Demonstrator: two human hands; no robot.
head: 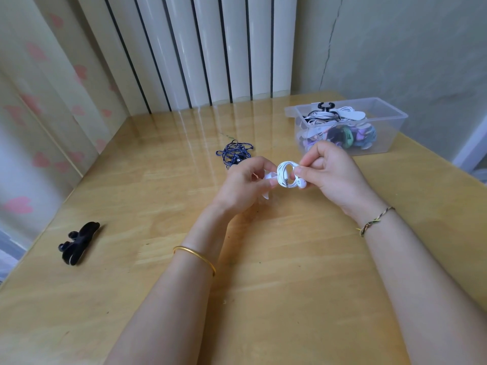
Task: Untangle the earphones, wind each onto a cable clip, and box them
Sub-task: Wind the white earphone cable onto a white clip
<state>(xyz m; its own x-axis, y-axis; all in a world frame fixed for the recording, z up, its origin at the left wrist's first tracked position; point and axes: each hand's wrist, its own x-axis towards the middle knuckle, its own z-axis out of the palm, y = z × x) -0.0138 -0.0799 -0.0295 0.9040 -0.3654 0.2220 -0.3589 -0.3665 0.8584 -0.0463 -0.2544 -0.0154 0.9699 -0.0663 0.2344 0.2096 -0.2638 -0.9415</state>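
At the lower left of the frame, black cable clips (79,243) are lying on the desk (290,259), well apart from the work. Just above centre, a dark blue earphone tangle (234,154) is waiting untouched, just beyond the left hand (245,183). That hand's grip is curling round a white cable clip (268,179), which its fingers are largely hiding. Beside the clip the white earphones (286,175) are sitting in a tight coil. The right hand (329,175) is pinching the coil's right side in a narrow grip, with an earbud poking out below the thumb. At the upper right, the clear box (390,119) is holding finished bundles.

The main risk, as I am judging it, is the coil springing open. Either grip easing before the loose end is secured on the clip would cause that. The plug showing inside the loop may also be catching on a turn, and a bundle left slack could be unwinding on its way to the box.
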